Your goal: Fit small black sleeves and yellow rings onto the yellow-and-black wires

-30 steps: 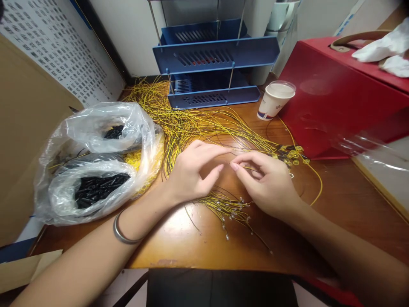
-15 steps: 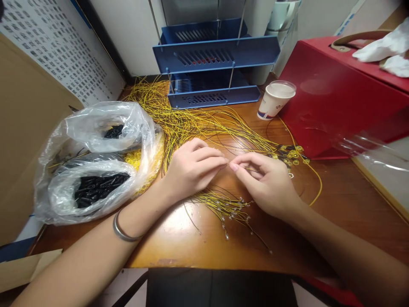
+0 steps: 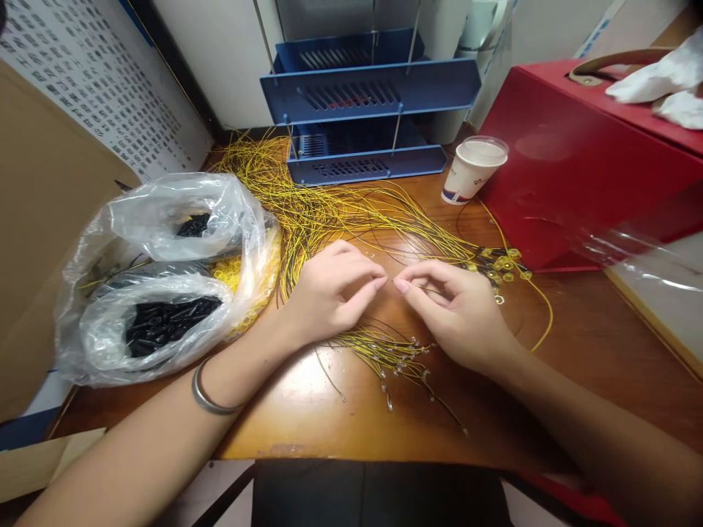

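Note:
My left hand (image 3: 336, 287) is closed in a pinch over the table, thumb against fingertips; whatever lies between them is too small to make out. Just to its right, a small gap away, my right hand (image 3: 461, 311) pinches a thin wire (image 3: 431, 288), part of which shows between thumb and fingers. Beneath and between the hands lies a bundle of yellow and black wires (image 3: 378, 350) with small clear tips. Behind them a larger heap of yellow and black wires (image 3: 329, 205) runs right to a cluster of yellow, nut-like end pieces (image 3: 502, 265).
At left, a clear plastic bag (image 3: 71, 322) holds black parts (image 3: 170, 322) and yellow pieces (image 3: 231, 274). Blue stacked trays (image 3: 378, 91) stand at the back, with a paper cup (image 3: 469, 176) beside them. A red box (image 3: 593, 154) occupies the right.
My left thumb and fingertips have drawn slightly left, widening the gap to my right hand. The right hand stays nearly still, in the same pinch.

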`<state>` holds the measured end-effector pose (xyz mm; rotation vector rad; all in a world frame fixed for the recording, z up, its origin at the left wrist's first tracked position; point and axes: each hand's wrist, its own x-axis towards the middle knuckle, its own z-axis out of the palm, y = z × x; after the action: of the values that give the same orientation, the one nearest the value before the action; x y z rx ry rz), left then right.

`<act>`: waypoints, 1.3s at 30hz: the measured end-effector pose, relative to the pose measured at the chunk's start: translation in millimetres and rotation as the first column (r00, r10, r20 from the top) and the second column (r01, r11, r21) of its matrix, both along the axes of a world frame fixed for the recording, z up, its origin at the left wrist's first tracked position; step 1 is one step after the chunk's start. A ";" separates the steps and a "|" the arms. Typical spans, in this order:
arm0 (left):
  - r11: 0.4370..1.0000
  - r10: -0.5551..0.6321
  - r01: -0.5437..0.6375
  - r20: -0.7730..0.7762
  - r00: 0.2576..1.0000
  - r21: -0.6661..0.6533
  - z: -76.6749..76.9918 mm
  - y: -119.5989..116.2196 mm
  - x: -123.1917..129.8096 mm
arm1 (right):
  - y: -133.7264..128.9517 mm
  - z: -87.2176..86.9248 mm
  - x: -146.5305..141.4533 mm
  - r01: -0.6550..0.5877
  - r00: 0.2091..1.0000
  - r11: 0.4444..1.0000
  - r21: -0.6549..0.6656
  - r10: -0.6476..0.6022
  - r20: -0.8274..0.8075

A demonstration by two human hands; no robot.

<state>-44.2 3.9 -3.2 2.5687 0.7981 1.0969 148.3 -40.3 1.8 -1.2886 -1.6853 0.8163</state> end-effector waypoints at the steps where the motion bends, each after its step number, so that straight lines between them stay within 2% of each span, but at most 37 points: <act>1: 1.000 0.018 -0.018 0.005 1.000 -0.021 -0.3 -0.7 0.5 | -0.3 0.0 0.1 0.000 1.000 1.000 -0.024 0.000 -0.011; 6: 0.994 0.062 -0.057 0.058 0.996 -0.090 -1.6 -3.0 2.1 | 0.7 0.7 0.0 0.014 0.999 0.994 -0.111 -0.020 -0.048; 12: 0.992 0.068 -0.060 0.069 0.995 -0.110 0.6 -4.3 1.9 | 3.5 2.6 -0.5 0.023 0.994 0.984 -0.175 -0.042 -0.105; 18: 0.998 -0.006 0.007 0.013 1.000 -0.066 -0.4 -4.6 1.1 | 2.7 1.9 -0.7 0.005 0.991 0.983 -0.181 -0.029 -0.128; 22: 0.998 -0.003 0.002 -0.005 1.000 -0.057 -1.2 -5.1 1.5 | 2.7 0.1 -1.3 0.009 0.994 0.987 -0.160 -0.027 -0.106; 29: 0.977 0.053 -0.040 0.056 0.997 -0.208 -2.8 -6.3 2.6 | 1.6 0.1 -1.7 0.012 0.999 0.992 -0.129 -0.016 -0.032; 34: 0.920 0.084 -0.034 0.110 0.990 -0.392 -2.3 -5.1 4.6 | 1.1 0.1 -0.2 0.015 1.000 0.993 -0.116 -0.018 -0.022; 39: 0.774 0.112 -0.004 0.131 0.985 -0.633 -0.6 -4.4 4.4 | 1.5 -1.6 0.3 0.004 1.000 0.995 -0.101 -0.006 -0.018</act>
<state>-39.8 -0.5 -3.8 1.8739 1.0029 0.8417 148.7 -38.7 0.3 -1.3491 -1.6433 0.9179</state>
